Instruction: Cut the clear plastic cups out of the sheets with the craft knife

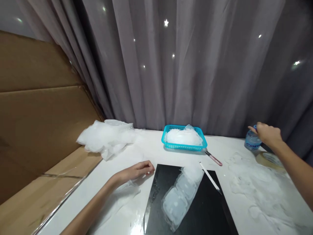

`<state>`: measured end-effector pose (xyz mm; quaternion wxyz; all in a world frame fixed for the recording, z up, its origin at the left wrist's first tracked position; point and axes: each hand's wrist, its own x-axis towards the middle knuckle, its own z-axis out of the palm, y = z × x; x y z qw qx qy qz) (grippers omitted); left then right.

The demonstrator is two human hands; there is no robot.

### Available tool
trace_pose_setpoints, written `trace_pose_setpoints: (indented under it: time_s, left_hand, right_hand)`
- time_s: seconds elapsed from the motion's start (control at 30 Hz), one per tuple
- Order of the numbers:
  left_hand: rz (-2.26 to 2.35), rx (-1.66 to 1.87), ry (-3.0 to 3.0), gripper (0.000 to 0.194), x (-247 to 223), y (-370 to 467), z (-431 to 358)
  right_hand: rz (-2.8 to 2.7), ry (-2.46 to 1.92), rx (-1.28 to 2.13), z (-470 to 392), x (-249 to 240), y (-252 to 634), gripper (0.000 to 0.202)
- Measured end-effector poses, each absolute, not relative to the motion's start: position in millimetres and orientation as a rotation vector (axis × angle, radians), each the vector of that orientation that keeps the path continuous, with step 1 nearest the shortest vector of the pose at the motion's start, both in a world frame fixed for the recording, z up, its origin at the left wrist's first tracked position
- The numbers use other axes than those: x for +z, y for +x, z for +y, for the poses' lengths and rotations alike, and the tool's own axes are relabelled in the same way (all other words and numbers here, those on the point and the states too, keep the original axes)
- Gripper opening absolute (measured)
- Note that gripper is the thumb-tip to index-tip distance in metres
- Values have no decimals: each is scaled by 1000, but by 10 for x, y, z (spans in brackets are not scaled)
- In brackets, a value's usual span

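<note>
The curtain (156, 65) hangs beyond the board (202, 209), the carton (44, 117) stands well to its left, and the table (149, 148) lies under it. A white heap (107, 137) sits beyond the board to the left, a loose film (261, 184) to its right. The blue basket (182, 147), with white stuff inside, is just past the board's far edge.

The step in hand looks to be taking hold of the bottle (251, 141), past the board's far right corner. The right hand (268, 133) is closed around its top, thumb across the blue cap. Lifting it would call for a firm grip and a path clear of the tape roll (271, 159), just nearer the board. The left hand (141, 169) rests beside the board's far left corner, fingers curled narrow; I cannot tell whether they hold anything. The padded pack (174, 204) lies slantwise on the board, touched by neither hand.

Hard to make out: the board's near edge is cut off, as are both forearms; the right one partly covers the tape roll. The right hand's other fingertips are hidden. The pack's contents are blurred by its film. Beyond the board's far right corner lie the snips (214, 159); the white strip (210, 178), lying across its far edge, could be tweezers.
</note>
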<state>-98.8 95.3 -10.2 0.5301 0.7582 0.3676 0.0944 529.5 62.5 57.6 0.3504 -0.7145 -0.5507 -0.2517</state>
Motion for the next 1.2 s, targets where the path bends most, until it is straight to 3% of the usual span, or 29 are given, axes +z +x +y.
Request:
trace_pose_setpoints:
  time_s: [0.17, 0.4, 0.57, 0.73, 0.83, 0.9, 1.0, 1.1, 1.2]
  left_hand:
    - [874, 235, 1862, 40, 208, -777, 924]
    - [764, 676, 1992, 37, 669, 261, 653]
    - [695, 939, 1999, 76, 758, 755, 386]
    - [968, 968, 2155, 35, 580, 692, 301]
    - [1161, 869, 2436, 25, 479, 586, 299]
    - [1198, 810, 2554, 21, 447, 551, 313]
    - [1206, 784, 2605, 22, 437, 539, 347]
    - [1189, 750, 2642, 33, 447, 527, 373]
    - [1147, 749, 2678, 46, 470, 511, 369]
  right_hand:
    - [-1421, -1983, -649, 409, 702, 5020, 60]
    - [-1438, -1802, -667, 286, 1182, 3916, 35]
    - [-1746, -1691, -360, 126, 1318, 2743, 35]
    - [-2069, -1735, -382, 0, 1095, 2140, 30]
    - [-2306, -1766, -438, 4, 1019, 2085, 28]
    - [-2404, -1795, -492, 23, 998, 2098, 40]
    - [-2291, -1861, -486, 53, 935, 2098, 33]
    - [-2017, -1884, -305, 84, 813, 2064, 57]
    - [-1900, -1783, -166, 124, 708, 2053, 52]
